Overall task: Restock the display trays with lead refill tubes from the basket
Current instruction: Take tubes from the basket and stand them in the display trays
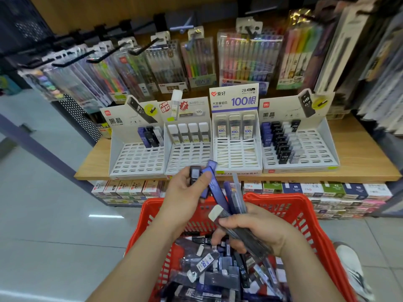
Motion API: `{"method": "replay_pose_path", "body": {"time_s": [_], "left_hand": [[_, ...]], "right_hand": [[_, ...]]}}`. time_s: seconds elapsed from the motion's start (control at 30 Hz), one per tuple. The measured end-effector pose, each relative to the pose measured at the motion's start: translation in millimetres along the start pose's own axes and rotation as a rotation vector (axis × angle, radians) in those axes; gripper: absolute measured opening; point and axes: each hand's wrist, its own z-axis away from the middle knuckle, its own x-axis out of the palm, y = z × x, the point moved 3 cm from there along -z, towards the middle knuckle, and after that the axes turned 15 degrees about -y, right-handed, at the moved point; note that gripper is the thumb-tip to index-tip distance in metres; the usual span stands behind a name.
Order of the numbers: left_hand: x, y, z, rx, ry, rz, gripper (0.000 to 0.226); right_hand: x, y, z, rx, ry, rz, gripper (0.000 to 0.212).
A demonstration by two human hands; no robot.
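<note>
Over the red basket [305,214], my left hand [185,197] pinches a black lead refill tube [194,174] and a purple tube [208,182] between thumb and fingers. My right hand [257,232] grips a bundle of several refill tubes [234,203], purple, clear and white-capped. The basket holds a heap of loose tubes [218,271]. On the wooden shelf [93,164] stand several white display trays: far left tray [135,158], second tray [187,155], third tray [236,153], right tray [309,149]. Each is partly filled at the back, with vacant slots in front.
Packs of coloured pens [248,57] hang on black hooks above the trays. Small boxes [316,188] line the lower shelf behind the basket. A white shoe [351,264] shows on the tiled floor at the right. Open floor lies to the left.
</note>
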Motion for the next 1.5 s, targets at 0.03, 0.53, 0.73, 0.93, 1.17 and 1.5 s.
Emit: {"method": "replay_pose_path", "body": {"time_s": [0.03,0.53,0.73,0.93,1.17,1.5], "left_hand": [[-3,4,-1,0.009,0.053,0.04,0.019],[37,-6,3,-0.084,-0.08,0.043,0.021],[9,7,-9,-0.075,-0.06,-0.093,0.005],[-68,44,-42,-0.123,-0.061,-0.264,0.01],[-194,75,-82,-0.096,0.141,-0.718,0.011],[-256,15,-123,-0.114,0.22,-1.099,0.01]], "right_hand": [[-3,-1,4,-0.006,0.015,0.015,0.038],[-24,-25,-14,-0.441,0.58,-0.153,0.008],[-34,-22,-32,-0.385,0.602,-0.076,0.009],[-28,-34,-66,-0.34,0.593,0.048,0.008],[-20,-52,-112,-0.241,0.48,0.132,0.017],[-42,-67,-163,-0.144,0.352,0.262,0.021]]}}
